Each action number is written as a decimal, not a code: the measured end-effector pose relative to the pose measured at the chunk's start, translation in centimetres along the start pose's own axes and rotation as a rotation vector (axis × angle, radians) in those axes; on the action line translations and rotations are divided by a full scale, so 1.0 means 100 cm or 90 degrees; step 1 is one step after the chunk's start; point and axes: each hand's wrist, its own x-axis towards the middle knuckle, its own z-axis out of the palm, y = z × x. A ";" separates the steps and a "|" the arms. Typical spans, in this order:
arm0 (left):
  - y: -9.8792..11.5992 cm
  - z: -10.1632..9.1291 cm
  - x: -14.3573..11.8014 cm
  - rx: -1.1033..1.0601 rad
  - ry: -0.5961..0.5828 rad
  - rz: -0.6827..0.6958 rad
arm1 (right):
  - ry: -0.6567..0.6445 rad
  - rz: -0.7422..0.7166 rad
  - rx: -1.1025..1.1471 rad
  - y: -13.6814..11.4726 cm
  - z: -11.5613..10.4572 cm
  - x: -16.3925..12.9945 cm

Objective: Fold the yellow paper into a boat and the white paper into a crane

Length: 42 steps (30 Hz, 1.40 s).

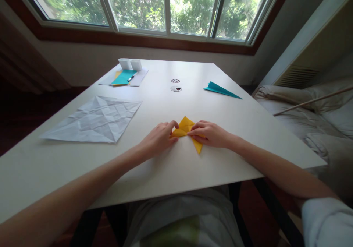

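On the white rectangular table [157, 103], left hand [158, 136] and right hand [213, 133] pinch folded yellow paper [185, 123]; uneven pulling could skew creases.

The folded paper [185, 122] is yellow, the worktop [193, 173] white. Near the worktop's right edge a paper plane [221, 90] is teal; near its left, a white sheet [96, 120] bears crisscross creases.

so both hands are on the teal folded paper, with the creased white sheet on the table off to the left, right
Not quite: the head view shows the left hand and right hand on the yellow folded paper, not a teal one. The creased white sheet is indeed on the table off to the left.
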 end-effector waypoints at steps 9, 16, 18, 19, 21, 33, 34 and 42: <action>0.003 -0.012 0.000 0.430 0.070 0.302 | 0.001 -0.004 0.067 0.007 -0.002 0.000; -0.006 -0.022 0.002 0.485 0.154 0.258 | -0.031 -0.044 0.090 0.012 -0.020 -0.004; -0.009 -0.025 0.004 0.472 0.161 0.229 | -0.013 -0.040 0.080 0.015 -0.020 -0.004; -0.010 -0.026 0.004 0.461 0.162 0.216 | 0.008 -0.031 0.070 0.016 -0.019 -0.004; -0.011 -0.028 0.005 0.429 0.166 0.193 | 0.066 -0.005 0.063 0.018 -0.016 -0.005; -0.001 -0.028 0.007 -0.159 0.085 -0.067 | 0.133 0.243 0.529 0.019 -0.009 0.001; -0.003 -0.026 0.008 -0.150 0.049 -0.072 | 0.105 0.254 0.493 0.020 -0.008 0.001; -0.013 -0.004 0.008 0.103 0.057 0.126 | 0.047 0.275 0.163 0.014 -0.001 0.001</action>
